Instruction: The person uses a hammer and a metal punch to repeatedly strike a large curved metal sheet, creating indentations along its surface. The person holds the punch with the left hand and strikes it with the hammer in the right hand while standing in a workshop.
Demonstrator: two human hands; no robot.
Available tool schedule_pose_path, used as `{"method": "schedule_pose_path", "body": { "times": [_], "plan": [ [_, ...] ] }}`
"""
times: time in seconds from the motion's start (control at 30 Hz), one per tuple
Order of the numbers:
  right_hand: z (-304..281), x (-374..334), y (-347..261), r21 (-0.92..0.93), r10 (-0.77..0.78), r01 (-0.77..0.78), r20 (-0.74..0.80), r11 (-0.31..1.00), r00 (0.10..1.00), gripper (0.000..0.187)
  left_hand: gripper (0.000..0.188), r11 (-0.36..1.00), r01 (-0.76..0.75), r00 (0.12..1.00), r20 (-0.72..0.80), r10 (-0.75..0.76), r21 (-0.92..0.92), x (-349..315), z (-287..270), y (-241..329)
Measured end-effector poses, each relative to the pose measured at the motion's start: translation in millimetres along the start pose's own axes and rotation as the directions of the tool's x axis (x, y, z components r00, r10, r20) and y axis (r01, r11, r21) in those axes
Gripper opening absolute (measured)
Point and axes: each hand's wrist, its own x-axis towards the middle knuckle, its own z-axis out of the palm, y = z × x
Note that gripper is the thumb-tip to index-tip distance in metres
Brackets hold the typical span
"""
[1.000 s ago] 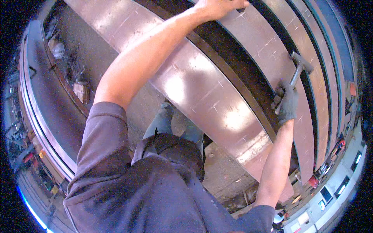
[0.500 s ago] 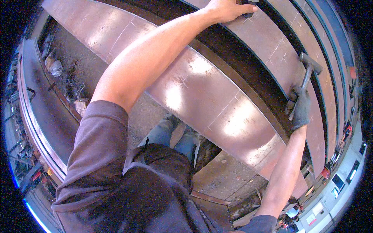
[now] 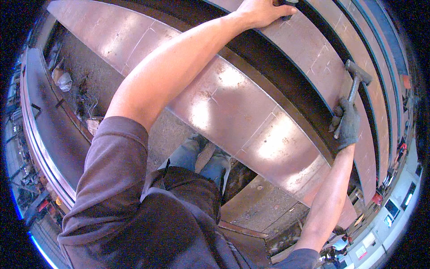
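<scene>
My right hand [image 3: 347,124], in a dark grey glove, is wrapped round the handle of a hammer [image 3: 358,73]. The hammer's metal head points away from me, over a long brown steel beam [image 3: 309,56]. Bare-skinned, my left hand [image 3: 262,12] reaches to the far edge of the view above the same beam. Its thumb and fingers close round a small dark object [image 3: 286,17] with a pale top, cut off by the picture's edge, so its kind cannot be made out. Nearer to me, a wide brown steel flange [image 3: 233,107] with pale chalk-like marks passes under my left forearm.
More curved steel beams [image 3: 371,49] lie side by side to the right, with dark gaps between them. A dark beam [image 3: 49,116] stands at left. Below are my feet on dirty ground, beside a flat plate [image 3: 264,201]. Another person [image 3: 339,244] is at the lower right.
</scene>
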Motion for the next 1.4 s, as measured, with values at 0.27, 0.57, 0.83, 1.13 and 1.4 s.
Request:
{"method": "schedule_pose_path", "body": {
  "times": [0.27,0.57,0.83,1.13,1.4],
  "plan": [
    [18,-17,-5,-0.150,-0.142,0.125,-0.101,0.981,0.985,0.021,0.041,0.982,-0.127,0.991,-0.018,0.131,0.137,0,0,-8],
    [8,-101,-197,-0.421,-0.603,0.478,-0.245,0.771,0.759,0.021,0.051,0.968,-0.195,0.980,0.004,0.197,0.159,-1,12,-24],
    [70,-38,-124,-0.327,-0.333,0.333,0.057,0.884,0.941,0.017,0.047,0.987,-0.052,0.994,0.102,0.037,0.151,1,9,-5],
    [42,-4,-47,-0.159,-0.186,0.185,0.010,0.970,0.983,0.024,0.046,0.996,0.019,0.989,-0.147,-0.032,-0.091,2,13,8],
    [42,9,-30,0.151,0.066,-0.080,0.092,0.985,0.994,0.021,0.032,0.980,-0.009,0.981,-0.192,-0.031,-0.200,14,-51,-3]
  ]
}}
